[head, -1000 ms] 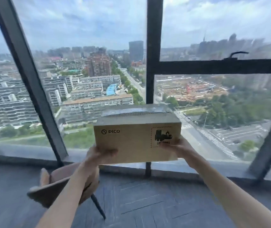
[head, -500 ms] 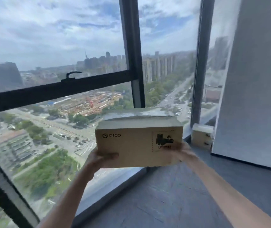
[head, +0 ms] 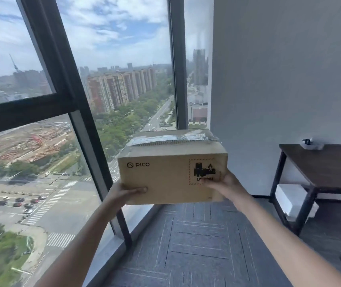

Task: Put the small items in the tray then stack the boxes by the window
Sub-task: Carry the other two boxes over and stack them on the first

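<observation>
A brown cardboard box (head: 165, 175) printed "PICO", with a taped top and a black-and-red warning label, is held up in the air in front of me. My left hand (head: 124, 193) grips its lower left corner, thumb on the front face. My right hand (head: 225, 185) grips its lower right side, fingers over the label. The box hangs above the carpet, close to the tall window (head: 111, 100) on the left. The box hides whatever lies in the corner behind it.
A dark table (head: 327, 164) with black metal legs stands at the right against the grey wall (head: 279, 69), a small object (head: 310, 142) on its top and a white box (head: 291, 199) beneath it. Grey carpet tiles (head: 196, 245) run along the black window frame.
My view has swung right along the window to the wall corner. The chair and a small box in the corner seen earlier are out of sight. Both hands keep the same grip.
</observation>
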`<action>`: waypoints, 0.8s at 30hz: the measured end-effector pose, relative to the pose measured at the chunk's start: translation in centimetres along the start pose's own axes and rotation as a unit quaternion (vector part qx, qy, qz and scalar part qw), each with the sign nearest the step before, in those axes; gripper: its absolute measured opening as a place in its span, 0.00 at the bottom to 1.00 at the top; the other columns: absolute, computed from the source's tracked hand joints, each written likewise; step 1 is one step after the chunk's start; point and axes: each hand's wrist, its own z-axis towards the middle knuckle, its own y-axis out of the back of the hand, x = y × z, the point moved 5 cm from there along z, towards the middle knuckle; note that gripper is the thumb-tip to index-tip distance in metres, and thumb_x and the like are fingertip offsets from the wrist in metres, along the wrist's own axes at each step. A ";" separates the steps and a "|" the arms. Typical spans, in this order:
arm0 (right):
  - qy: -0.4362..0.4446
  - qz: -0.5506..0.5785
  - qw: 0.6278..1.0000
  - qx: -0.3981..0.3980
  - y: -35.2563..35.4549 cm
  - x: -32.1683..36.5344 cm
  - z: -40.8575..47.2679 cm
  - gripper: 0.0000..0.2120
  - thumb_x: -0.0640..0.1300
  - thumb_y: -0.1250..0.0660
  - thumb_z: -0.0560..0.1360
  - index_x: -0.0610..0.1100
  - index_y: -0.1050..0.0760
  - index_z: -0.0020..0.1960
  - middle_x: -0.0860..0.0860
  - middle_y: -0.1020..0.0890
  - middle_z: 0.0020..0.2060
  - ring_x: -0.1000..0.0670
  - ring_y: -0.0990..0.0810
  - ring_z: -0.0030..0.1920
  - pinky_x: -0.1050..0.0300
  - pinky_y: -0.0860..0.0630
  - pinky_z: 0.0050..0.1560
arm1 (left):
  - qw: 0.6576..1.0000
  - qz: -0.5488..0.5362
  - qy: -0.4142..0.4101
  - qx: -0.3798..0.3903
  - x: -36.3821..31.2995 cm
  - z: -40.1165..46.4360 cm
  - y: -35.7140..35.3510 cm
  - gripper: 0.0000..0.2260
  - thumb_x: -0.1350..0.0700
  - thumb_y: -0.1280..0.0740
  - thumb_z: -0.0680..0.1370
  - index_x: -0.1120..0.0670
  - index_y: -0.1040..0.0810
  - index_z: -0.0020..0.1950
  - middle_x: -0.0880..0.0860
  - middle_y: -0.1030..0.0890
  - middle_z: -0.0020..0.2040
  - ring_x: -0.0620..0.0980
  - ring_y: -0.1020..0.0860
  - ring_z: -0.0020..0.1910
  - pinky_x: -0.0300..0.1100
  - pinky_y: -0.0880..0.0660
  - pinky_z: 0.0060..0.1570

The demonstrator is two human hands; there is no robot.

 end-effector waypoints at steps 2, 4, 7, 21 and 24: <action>0.003 -0.003 1.000 -0.005 0.4 -0.2 5.5 0.34 0.52 0.19 0.66 0.59 0.30 0.68 0.63 0.19 0.57 0.61 0.21 0.58 0.65 0.27 0.54 | 1.000 -0.013 -0.013 0.009 -0.3 6.1 -0.1 0.33 0.49 0.17 0.57 0.53 0.18 0.61 0.50 0.13 0.52 0.50 0.15 0.51 0.42 0.18 0.46; 0.000 -0.006 1.000 -0.012 0.5 0.3 11.4 0.31 0.51 0.20 0.67 0.57 0.29 0.66 0.64 0.19 0.54 0.66 0.22 0.53 0.70 0.27 0.47 | 0.999 -0.028 -0.020 0.013 -0.9 12.5 0.2 0.34 0.47 0.18 0.55 0.54 0.18 0.60 0.50 0.12 0.51 0.49 0.14 0.49 0.37 0.19 0.42; -0.009 -0.019 0.999 -0.029 1.0 0.6 20.7 0.33 0.53 0.19 0.66 0.55 0.28 0.66 0.61 0.18 0.56 0.60 0.20 0.57 0.64 0.25 0.54 | 0.999 -0.040 -0.020 0.027 -1.6 21.9 1.1 0.34 0.46 0.19 0.53 0.55 0.17 0.57 0.49 0.12 0.47 0.51 0.14 0.49 0.36 0.20 0.40; -0.052 -0.029 0.997 -0.046 4.9 -4.3 55.1 0.28 0.47 0.20 0.68 0.54 0.26 0.66 0.56 0.16 0.57 0.54 0.19 0.58 0.53 0.23 0.61 | 0.993 -0.046 -0.020 0.111 1.3 59.0 -0.4 0.34 0.54 0.18 0.57 0.59 0.19 0.62 0.57 0.14 0.55 0.60 0.17 0.57 0.54 0.20 0.59; -0.052 -0.031 0.997 -0.045 6.7 -6.4 62.8 0.32 0.49 0.19 0.67 0.53 0.27 0.68 0.57 0.16 0.57 0.54 0.19 0.59 0.51 0.24 0.63 | 0.992 -0.049 -0.018 0.113 2.4 66.6 -1.9 0.34 0.55 0.18 0.59 0.59 0.20 0.63 0.57 0.14 0.56 0.60 0.17 0.58 0.56 0.21 0.60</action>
